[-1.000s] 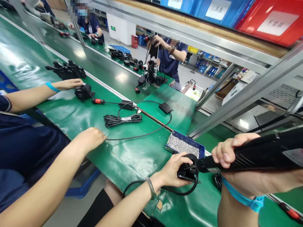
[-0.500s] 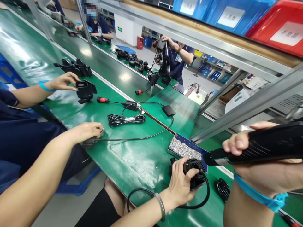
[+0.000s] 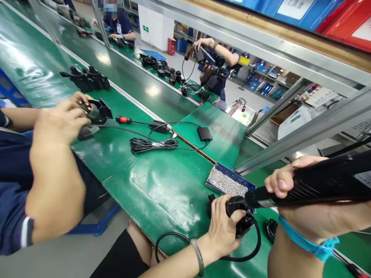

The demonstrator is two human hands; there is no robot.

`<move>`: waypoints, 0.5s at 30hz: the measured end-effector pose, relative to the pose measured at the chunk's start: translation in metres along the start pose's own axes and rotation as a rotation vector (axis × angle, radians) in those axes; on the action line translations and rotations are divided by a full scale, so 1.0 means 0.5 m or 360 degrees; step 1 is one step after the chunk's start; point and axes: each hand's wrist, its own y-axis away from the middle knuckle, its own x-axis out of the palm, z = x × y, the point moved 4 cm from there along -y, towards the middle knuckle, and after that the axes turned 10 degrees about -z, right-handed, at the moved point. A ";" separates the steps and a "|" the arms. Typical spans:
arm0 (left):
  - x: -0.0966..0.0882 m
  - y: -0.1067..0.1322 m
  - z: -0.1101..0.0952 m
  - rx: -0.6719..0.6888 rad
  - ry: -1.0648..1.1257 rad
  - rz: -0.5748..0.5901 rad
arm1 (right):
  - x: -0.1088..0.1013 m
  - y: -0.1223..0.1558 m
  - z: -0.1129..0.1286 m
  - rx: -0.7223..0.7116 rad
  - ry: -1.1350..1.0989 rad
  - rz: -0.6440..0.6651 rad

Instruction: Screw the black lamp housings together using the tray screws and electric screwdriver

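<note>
My left hand (image 3: 223, 226), with a bangle at its wrist, is closed around a black plastic housing (image 3: 236, 204) with a slotted round top. A thick black cable (image 3: 259, 241) loops from the housing over the bench. My right hand (image 3: 301, 189), wearing a blue wrist strap, grips a black electric screwdriver (image 3: 327, 177). The screwdriver's narrow front end is at the housing, beside my left thumb; its tip is hidden there. Just behind the housing sits a blue box of small silvery screws (image 3: 210, 182).
To my left, a co-worker's hands (image 3: 62, 116) work at a black bracket (image 3: 102, 110). A coiled cable (image 3: 153, 144) and small black box (image 3: 205, 133) lie on the green bench (image 3: 162, 185). A metal frame (image 3: 304, 131) and bins (image 3: 298, 11) rise at right.
The screwdriver and my right hand have shifted left and slightly down, onto the housing. My left hand stays around the housing. The co-worker's near hand has moved up to the bracket, taking a cable along.
</note>
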 end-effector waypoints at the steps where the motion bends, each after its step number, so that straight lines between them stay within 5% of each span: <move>1: 0.000 0.000 0.000 0.0000 0.0000 0.0003 | 0.002 0.003 -0.001 -0.0012 -0.0013 0.0035; 11: 0.000 -0.001 -0.003 0.0005 0.0021 0.0028 | -0.009 -0.020 -0.020 0.0074 -0.0003 0.0372; 15: 0.002 0.002 0.004 0.0003 0.0030 0.0037 | -0.001 -0.016 -0.011 0.0101 -0.0012 0.0143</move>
